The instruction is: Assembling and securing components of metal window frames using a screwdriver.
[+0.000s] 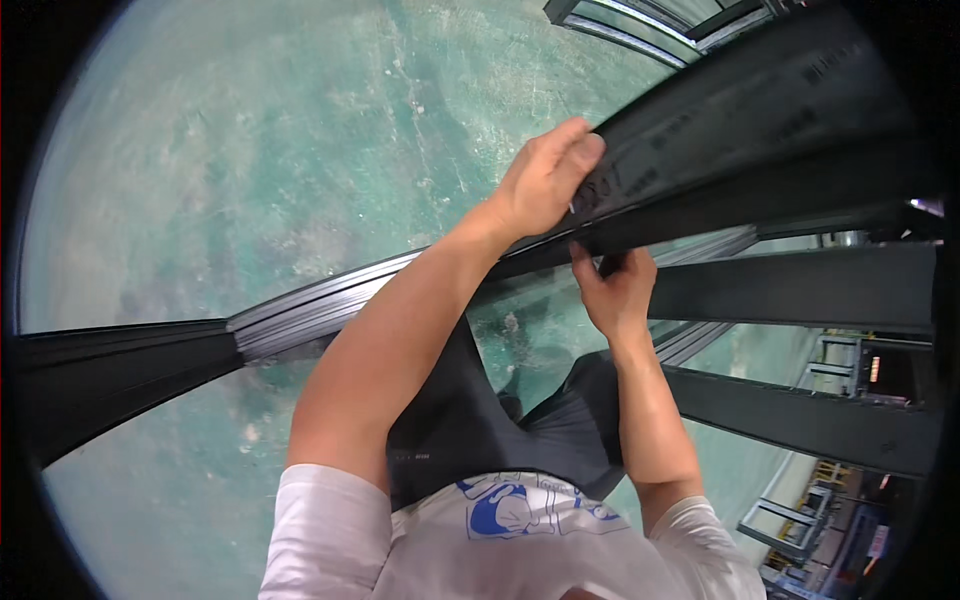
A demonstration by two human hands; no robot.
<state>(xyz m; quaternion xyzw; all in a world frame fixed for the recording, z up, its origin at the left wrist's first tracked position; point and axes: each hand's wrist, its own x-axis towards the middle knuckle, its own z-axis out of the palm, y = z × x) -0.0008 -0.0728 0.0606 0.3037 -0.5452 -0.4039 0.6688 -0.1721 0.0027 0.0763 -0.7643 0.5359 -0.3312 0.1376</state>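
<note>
A long dark-grey profile (740,140), with faint print on its face, runs from the middle to the upper right. My left hand (550,180) is closed over its near end, thumb on the face and fingers at the far edge. Below it, my right hand (615,290) holds the lower edge, its thumb up against the side and its other fingertips partly hidden beneath. A long bar with a bare ribbed silver section (320,305) and a dark section (120,375) passes behind my left forearm; how it meets the profile is hidden there.
Two more dark beams (800,290) (800,415) stretch out at the right. A dark frame with light edges (640,30) lies at the top. Metal racks (800,520) stand at the lower right. The floor (280,150) is worn green.
</note>
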